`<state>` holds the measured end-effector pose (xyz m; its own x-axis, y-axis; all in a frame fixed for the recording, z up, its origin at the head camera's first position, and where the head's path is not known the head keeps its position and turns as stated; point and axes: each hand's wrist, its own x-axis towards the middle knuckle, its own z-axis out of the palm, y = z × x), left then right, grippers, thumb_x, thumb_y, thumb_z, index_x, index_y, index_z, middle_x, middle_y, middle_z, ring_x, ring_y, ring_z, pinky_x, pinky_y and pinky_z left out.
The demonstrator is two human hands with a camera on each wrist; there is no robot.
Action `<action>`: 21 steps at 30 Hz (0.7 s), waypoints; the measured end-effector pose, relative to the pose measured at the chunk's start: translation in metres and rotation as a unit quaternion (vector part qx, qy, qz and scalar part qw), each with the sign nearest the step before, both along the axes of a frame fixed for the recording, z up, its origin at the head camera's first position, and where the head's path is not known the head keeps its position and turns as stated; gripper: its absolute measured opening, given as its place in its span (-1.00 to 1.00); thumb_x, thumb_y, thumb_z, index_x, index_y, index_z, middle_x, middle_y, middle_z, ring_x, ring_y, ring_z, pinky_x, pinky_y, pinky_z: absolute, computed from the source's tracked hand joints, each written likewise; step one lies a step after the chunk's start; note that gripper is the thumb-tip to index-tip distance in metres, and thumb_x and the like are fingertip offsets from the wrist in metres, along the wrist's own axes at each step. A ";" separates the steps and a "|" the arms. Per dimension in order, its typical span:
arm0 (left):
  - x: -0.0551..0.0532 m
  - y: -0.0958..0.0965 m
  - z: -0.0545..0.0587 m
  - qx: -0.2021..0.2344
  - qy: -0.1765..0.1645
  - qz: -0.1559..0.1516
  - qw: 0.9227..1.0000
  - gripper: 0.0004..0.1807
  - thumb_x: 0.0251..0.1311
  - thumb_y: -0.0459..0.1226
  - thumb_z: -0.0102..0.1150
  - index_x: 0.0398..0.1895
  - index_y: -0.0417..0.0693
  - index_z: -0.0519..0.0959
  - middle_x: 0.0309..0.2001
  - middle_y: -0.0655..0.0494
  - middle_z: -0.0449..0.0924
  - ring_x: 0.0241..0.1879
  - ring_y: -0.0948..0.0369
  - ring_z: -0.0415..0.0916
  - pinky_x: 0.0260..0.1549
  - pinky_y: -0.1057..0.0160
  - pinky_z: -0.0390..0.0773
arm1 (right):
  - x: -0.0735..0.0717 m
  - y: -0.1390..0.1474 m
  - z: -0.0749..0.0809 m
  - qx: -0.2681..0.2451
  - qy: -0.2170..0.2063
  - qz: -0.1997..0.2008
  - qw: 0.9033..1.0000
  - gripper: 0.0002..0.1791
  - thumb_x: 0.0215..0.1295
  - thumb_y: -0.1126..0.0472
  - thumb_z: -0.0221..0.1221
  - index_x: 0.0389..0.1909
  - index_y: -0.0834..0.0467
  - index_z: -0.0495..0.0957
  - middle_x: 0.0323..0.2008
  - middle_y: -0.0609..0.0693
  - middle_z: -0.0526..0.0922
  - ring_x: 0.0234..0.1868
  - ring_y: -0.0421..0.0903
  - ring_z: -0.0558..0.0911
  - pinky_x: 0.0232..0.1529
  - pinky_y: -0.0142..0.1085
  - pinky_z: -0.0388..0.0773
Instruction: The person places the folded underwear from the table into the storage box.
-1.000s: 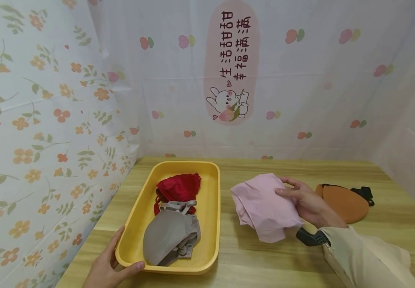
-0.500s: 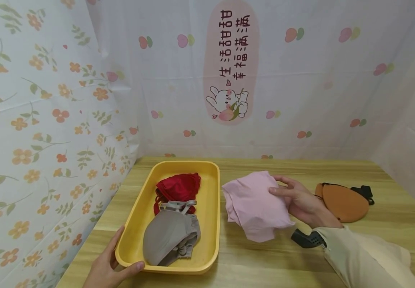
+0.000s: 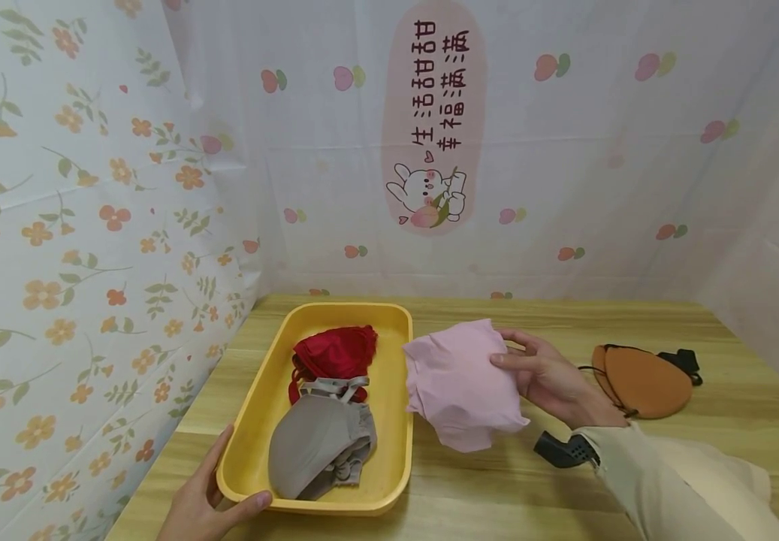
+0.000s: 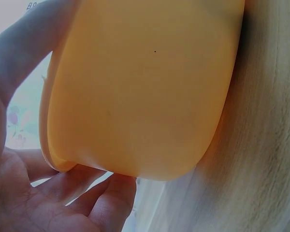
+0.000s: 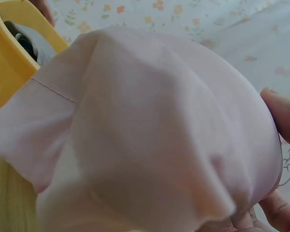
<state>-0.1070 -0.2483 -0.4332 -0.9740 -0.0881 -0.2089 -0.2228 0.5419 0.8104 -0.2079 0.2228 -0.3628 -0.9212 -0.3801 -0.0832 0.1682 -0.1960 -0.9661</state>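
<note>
My right hand (image 3: 551, 382) pinches a folded pink cloth garment (image 3: 462, 383) between thumb and fingers, holding it up at the right side of the yellow plastic bin (image 3: 399, 481). In the right wrist view the pink garment (image 5: 135, 130) hangs in loose folds with a stitched seam, and hides part of the fingers. At the bin's near left corner, my left hand (image 3: 203, 500) grips the rim, thumb on the front edge and fingers along the outer side. Inside the bin lie a red bra (image 3: 338, 353) at the back and a grey bra (image 3: 315, 443) in front.
On the table's right side lies a rounded orange-brown padded piece (image 3: 649, 382) with black cords and a black strap (image 3: 680, 361). Wood-grain tabletop (image 3: 497, 496) extends in front. Patterned white curtains (image 3: 565, 165) stand behind and at the sides.
My right hand has carried the pink garment leftward, closer to the bin's right rim. More of the orange-brown piece and its cord shows now. My left hand and the bin have stayed put.
</note>
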 end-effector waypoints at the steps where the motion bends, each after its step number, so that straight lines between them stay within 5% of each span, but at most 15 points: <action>1: 0.000 0.000 0.000 0.000 0.001 0.000 1.000 0.23 0.08 -0.02 0.46 0.65 0.00 -0.18 0.52 -0.34 0.13 0.28 -0.01 0.48 -0.15 0.62 0.48 | 0.000 -0.001 0.000 -0.001 -0.001 0.001 1.000 -0.53 0.45 0.34 0.12 0.30 0.11 0.23 0.02 -0.07 0.60 -0.04 -0.17 0.68 -0.05 -0.27 0.71; 8: -0.001 0.000 -0.001 0.004 0.010 -0.002 1.000 0.22 0.08 -0.04 0.47 0.65 0.01 -0.16 0.52 -0.32 0.13 0.23 0.11 0.50 -0.14 0.63 0.49 | -0.002 -0.010 0.003 -0.011 -0.003 0.011 1.000 -0.49 0.43 0.36 0.13 0.32 0.11 0.21 0.04 -0.07 0.56 -0.02 -0.18 0.65 -0.02 -0.29 0.69; 15: 0.000 -0.002 -0.003 0.022 0.018 -0.006 1.000 0.21 0.08 -0.08 0.48 0.65 0.01 -0.16 0.54 -0.30 0.11 -0.04 0.70 0.38 -0.11 0.64 0.48 | -0.003 -0.024 0.009 -0.009 0.004 0.027 1.000 -0.48 0.41 0.37 0.14 0.31 0.16 0.20 0.04 -0.04 0.53 0.00 -0.16 0.62 -0.01 -0.29 0.67; 21: 0.000 -0.002 -0.002 0.009 0.017 -0.005 1.000 0.22 0.08 -0.07 0.48 0.65 -0.01 -0.16 0.54 -0.31 0.12 0.20 0.25 0.50 -0.11 0.65 0.49 | -0.005 -0.038 0.010 -0.013 0.000 0.031 0.999 -0.45 0.40 0.40 0.15 0.32 0.18 0.17 0.04 -0.04 0.51 0.00 -0.16 0.60 -0.03 -0.31 0.66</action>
<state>-0.1072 -0.2501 -0.4349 -0.9814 -0.0743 -0.1771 -0.1894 0.5286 0.8275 -0.2133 0.1848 -0.3524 -0.8958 -0.4385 -0.0733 0.1816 -0.2104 -0.9606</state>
